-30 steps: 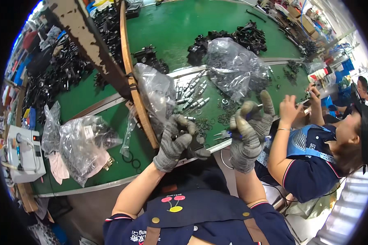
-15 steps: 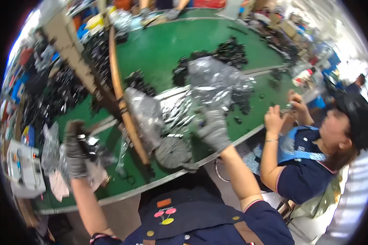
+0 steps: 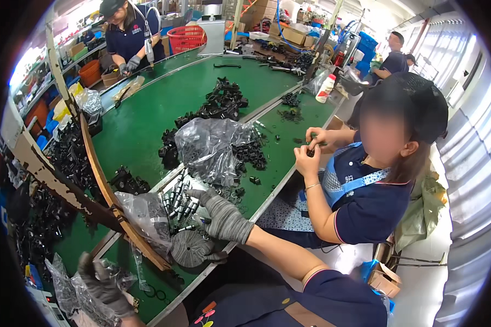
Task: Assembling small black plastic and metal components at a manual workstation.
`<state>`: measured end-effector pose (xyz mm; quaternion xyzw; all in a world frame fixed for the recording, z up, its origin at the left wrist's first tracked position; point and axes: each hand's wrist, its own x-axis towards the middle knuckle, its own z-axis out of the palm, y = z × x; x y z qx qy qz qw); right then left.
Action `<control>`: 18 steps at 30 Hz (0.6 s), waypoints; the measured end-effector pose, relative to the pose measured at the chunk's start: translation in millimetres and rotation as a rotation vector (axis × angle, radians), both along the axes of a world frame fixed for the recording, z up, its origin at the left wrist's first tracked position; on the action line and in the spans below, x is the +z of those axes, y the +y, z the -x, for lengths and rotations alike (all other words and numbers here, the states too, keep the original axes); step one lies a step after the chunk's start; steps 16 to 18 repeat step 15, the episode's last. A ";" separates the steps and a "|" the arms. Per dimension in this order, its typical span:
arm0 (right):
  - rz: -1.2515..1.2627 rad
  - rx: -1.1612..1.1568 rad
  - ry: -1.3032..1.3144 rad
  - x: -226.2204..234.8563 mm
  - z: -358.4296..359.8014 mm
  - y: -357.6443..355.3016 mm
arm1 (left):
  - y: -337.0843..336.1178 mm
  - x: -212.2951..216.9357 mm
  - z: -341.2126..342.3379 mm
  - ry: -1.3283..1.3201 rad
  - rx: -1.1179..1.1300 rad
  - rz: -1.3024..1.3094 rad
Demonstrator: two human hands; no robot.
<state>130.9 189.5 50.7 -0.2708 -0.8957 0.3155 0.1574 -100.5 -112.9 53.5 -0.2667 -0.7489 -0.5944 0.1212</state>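
Observation:
My left hand (image 3: 102,288), in a grey knit glove, is at the lower left with its fingers apart and nothing visible in them. Crumpled clear plastic (image 3: 65,280) lies beside and under it. My right hand (image 3: 226,218), gloved alike, reaches over the bench edge with index finger and thumb apart. Just beyond its fingertips lies a pile of silver metal cylinders (image 3: 180,199). A small bluish spot shows by the thumb; I cannot tell what it is. Next to that hand sits a round, grey, ribbed disc (image 3: 192,248). A clear bag (image 3: 142,215) lies left of the cylinders.
The green bench (image 3: 142,120) carries black part heaps (image 3: 218,103) and a large clear bag (image 3: 215,144). A wooden strip (image 3: 95,163) and a peeling post (image 3: 54,180) stand at left. A co-worker (image 3: 365,191) handles a small part close on my right; another person (image 3: 133,38) works across the bench.
The view has swung to the right and up, showing more of the far bench and the co-workers. My left hand now has its fingers spread; my right hand stays near the silver cylinders.

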 end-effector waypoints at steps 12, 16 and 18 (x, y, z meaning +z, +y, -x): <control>0.359 0.115 0.361 44.5 -38.1 -80.6 | 38.9 -1.1 -138.7 -0.101 -0.712 -0.074; 0.452 0.270 0.556 40.4 -43.6 -108.7 | 29.8 -36.2 -161.5 -0.081 -0.737 -0.082; 0.452 0.270 0.556 40.4 -43.6 -108.7 | 29.8 -36.2 -161.5 -0.081 -0.737 -0.082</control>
